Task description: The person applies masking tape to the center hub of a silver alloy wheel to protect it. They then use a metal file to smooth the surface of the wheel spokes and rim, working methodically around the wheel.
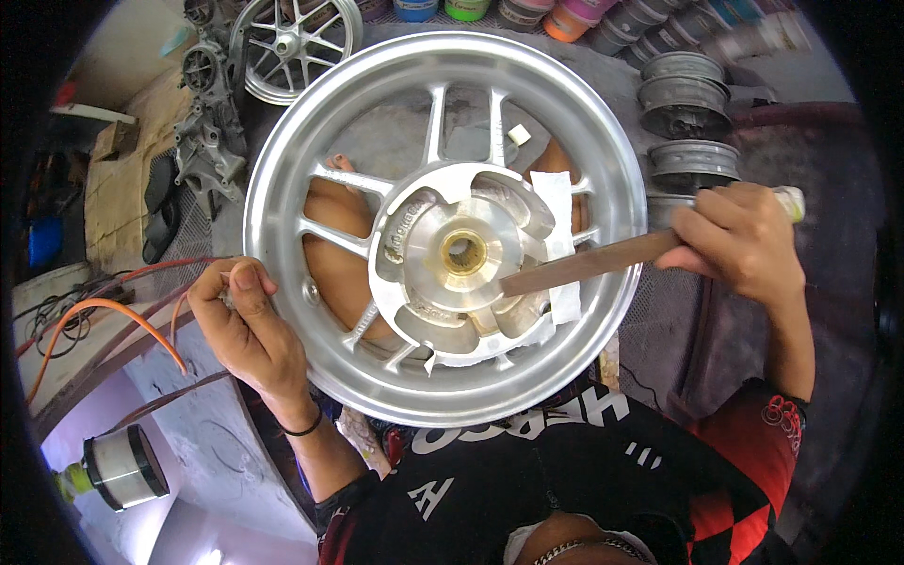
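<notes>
Centre frame, head view: silver alloy wheel [443, 226], face up, fills the middle of the picture, held tilted over the person's lap; knees show through its spokes. Brass-coloured bore sits in the hub [463, 252]. Strips of white tape or paper [557, 240] lie along the right spokes and under the hub's lower edge.

Left hand [247, 325], lower left of centre: fingers curled over the wheel's outer rim at its left edge, clenched on it. Black band on that wrist.

Right hand [739, 240], right of centre, just outside the wheel's right rim: closed around the handle of a flat file [589, 264]. File runs leftward from the hand across the rim; its tip rests on the hub area just right of the bore, over the taped spoke. Pale handle end sticks out past the knuckles at far right.

Upper left: second spoked wheel [297, 42] and grey engine castings [209, 122] on the floor. Top edge: row of coloured paint tubs [490, 9]. Upper right: stack of dull grey rims [686, 104]. Left edge: orange cable [113, 315]. Lower left corner: grinder or polisher with a cylindrical body [122, 466]. Bottom: person's black and red shirt [603, 471].
</notes>
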`<action>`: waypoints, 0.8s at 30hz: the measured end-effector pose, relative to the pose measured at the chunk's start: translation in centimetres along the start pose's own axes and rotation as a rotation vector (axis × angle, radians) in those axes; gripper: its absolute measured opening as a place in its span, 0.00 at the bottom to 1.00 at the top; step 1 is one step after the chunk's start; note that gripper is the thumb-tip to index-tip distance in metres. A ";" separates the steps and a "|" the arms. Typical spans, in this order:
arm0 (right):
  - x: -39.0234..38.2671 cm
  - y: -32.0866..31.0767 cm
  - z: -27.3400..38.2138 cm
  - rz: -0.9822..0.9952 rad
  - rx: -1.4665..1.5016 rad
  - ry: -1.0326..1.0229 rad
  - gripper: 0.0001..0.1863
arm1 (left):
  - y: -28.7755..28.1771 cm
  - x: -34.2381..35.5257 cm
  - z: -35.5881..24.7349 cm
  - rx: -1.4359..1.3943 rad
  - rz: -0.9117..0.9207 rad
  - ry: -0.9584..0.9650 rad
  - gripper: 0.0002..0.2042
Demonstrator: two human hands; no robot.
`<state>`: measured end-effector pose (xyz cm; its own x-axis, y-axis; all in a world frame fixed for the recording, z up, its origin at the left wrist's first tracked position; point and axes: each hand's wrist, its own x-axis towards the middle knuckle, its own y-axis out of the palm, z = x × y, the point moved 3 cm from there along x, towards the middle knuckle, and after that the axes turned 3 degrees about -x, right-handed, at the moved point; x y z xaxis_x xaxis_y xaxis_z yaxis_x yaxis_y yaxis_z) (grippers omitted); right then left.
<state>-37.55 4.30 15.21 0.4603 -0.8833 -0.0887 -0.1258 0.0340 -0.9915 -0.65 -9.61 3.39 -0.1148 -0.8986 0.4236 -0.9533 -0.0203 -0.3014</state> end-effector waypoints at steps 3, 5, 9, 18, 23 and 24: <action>2.1 1.8 1.6 -0.004 0.103 -0.052 0.21 | 0.1 0.3 0.0 0.019 0.061 0.006 0.06; 2.0 1.3 1.5 0.029 0.103 -0.049 0.21 | 0.0 0.1 0.0 0.037 0.064 -0.003 0.07; 0.4 0.0 0.7 0.058 0.063 0.041 0.20 | -0.1 -0.2 -0.3 0.099 0.064 0.013 0.09; 0.6 -0.2 3.4 0.133 0.137 0.147 0.18 | -0.6 -0.4 -0.4 0.117 0.050 0.249 0.10; -0.2 0.3 4.8 0.222 0.163 0.234 0.18 | -0.7 -0.4 -0.4 0.139 0.129 0.166 0.11; -0.1 0.6 5.1 0.209 0.188 0.234 0.18 | -0.7 -0.2 -0.5 0.144 0.142 0.146 0.11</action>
<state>-33.22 6.81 14.18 0.2251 -0.9306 -0.2887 -0.0220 0.2914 -0.9563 -0.12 -9.20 3.92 -0.2945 -0.8239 0.4841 -0.8761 0.0303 -0.4813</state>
